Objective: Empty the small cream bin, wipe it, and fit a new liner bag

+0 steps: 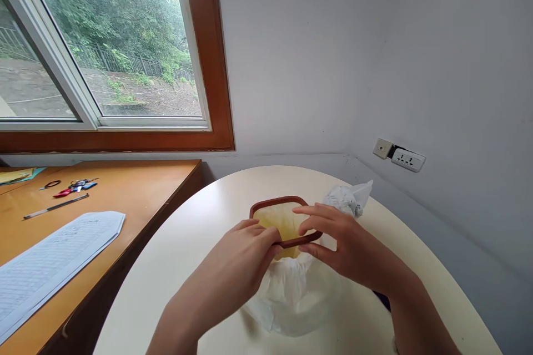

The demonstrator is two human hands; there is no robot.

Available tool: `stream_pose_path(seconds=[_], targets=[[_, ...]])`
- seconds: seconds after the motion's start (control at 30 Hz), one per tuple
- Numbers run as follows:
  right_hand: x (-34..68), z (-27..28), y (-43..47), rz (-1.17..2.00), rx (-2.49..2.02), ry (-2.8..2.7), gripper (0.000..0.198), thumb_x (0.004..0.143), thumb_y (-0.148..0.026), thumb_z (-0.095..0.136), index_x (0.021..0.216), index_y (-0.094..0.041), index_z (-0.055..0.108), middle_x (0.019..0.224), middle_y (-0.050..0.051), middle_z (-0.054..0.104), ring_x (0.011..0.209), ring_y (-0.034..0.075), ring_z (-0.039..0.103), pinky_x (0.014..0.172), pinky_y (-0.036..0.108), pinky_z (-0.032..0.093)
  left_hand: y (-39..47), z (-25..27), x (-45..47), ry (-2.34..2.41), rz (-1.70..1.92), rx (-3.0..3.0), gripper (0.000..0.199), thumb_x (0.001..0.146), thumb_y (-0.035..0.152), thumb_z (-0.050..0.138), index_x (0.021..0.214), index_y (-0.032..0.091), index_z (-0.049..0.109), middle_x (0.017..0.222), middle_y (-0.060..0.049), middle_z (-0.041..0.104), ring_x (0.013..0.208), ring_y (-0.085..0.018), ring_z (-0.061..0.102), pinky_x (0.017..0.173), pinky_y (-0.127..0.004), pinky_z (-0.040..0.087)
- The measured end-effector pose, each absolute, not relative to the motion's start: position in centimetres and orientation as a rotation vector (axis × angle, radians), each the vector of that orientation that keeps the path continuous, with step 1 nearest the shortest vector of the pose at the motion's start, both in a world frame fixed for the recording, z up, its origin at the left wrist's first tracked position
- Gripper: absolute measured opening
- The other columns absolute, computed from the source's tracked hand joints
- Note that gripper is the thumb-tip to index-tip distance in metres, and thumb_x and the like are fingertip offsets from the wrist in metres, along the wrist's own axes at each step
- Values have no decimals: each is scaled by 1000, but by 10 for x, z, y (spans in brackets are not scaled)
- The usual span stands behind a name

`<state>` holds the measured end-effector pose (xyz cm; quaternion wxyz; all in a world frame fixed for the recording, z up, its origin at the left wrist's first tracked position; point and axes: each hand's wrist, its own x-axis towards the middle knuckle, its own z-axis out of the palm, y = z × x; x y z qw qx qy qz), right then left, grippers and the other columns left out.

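A small yellow bin (283, 222) with a rounded brown rim (280, 200) stands on the pale round table (175, 244). Thin white plastic bag film (287, 288) hangs around its near side and spreads onto the tabletop. My left hand (247, 249) is closed over the near left part of the rim, its fingers reaching inside. My right hand (339, 236) straddles the near right corner, thumb outside the rim and bent fingers on the inner side, the index finger lifted. My hands hide part of the rim and bag.
A crumpled white plastic bag (347, 197) lies behind my right hand. On the wooden desk (150, 188) at left are written sheets (62, 255), a pen (56, 206) and keys (79, 184). Wall sockets (408, 160) are at right, beneath the grey wall, and a window (125, 39) is at upper left.
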<state>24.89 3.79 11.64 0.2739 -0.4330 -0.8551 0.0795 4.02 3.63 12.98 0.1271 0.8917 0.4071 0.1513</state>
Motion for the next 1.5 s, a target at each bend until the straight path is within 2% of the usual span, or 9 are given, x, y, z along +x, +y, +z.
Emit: stream_pose_path(seconds=[0.13, 0.27, 0.37, 0.47, 0.67, 1.03, 1.17, 1.3, 1.5], targets=[[252, 115, 43, 170, -1203, -2198, 23, 84, -27, 50, 107, -30, 53, 134, -1, 44, 124, 18, 39, 100, 38, 38, 36, 134, 31, 1229, 621, 2515, 21, 91, 23, 33, 88, 24, 54, 86, -2, 58, 82, -19, 50, 70, -30, 39], [252, 113, 47, 109, -1287, -2082, 46, 85, -31, 48, 130, -33, 34, 141, 0, 34, 128, 19, 32, 102, 41, 36, 41, 136, 23, 1199, 887, 2351, 16, 90, 26, 37, 90, 24, 54, 82, -2, 56, 78, -18, 49, 67, -27, 39], [252, 111, 50, 83, -1320, -2006, 54, 86, -32, 45, 136, -32, 23, 142, 0, 33, 129, 18, 30, 104, 41, 34, 49, 134, 22, 1110, 1125, 2110, 15, 89, 28, 41, 85, 22, 54, 75, -1, 53, 70, -15, 47, 62, -25, 37], [253, 109, 53, 75, -1329, -1947, 55, 88, -33, 43, 138, -29, 21, 140, 2, 36, 128, 18, 32, 104, 41, 33, 59, 129, 25, 844, 1391, 1717, 19, 88, 28, 43, 74, 20, 53, 71, -1, 47, 71, -15, 44, 68, -25, 38], [251, 110, 52, 266, -1213, -1963, 39, 89, -34, 41, 128, -29, 41, 134, 2, 44, 124, 19, 39, 101, 39, 37, 71, 124, 30, 446, 1591, 980, 26, 85, 26, 46, 60, 18, 42, 63, 3, 31, 62, -11, 39, 72, -25, 42], [239, 121, 41, 625, -879, -2018, 24, 88, -34, 47, 103, -27, 64, 116, 4, 61, 111, 20, 53, 93, 36, 45, 73, 125, 42, 585, 1517, 867, 24, 83, 32, 41, 62, 20, 39, 63, 1, 41, 66, -15, 50, 78, -38, 48], [240, 118, 39, 604, -860, -1969, 19, 86, -32, 50, 97, -25, 64, 102, 2, 66, 99, 17, 58, 86, 31, 48, 74, 124, 42, 704, 1460, 939, 30, 86, 42, 36, 86, 19, 55, 94, -7, 58, 99, -21, 55, 90, -39, 45], [245, 119, 38, 310, -937, -2082, 16, 88, -28, 48, 94, -23, 62, 90, 1, 65, 90, 16, 58, 94, 36, 41, 75, 122, 35, 848, 1522, 1039, 43, 88, 50, 30, 114, 24, 51, 130, -6, 47, 124, -20, 40, 102, -38, 36], [249, 123, 37, 90, -1097, -2340, 18, 89, -25, 45, 92, -23, 62, 82, 3, 63, 79, 17, 56, 91, 43, 39, 67, 124, 24, 1127, 1407, 1378, 43, 85, 44, 47, 126, 30, 45, 141, -1, 36, 134, -22, 23, 109, -40, 23]])
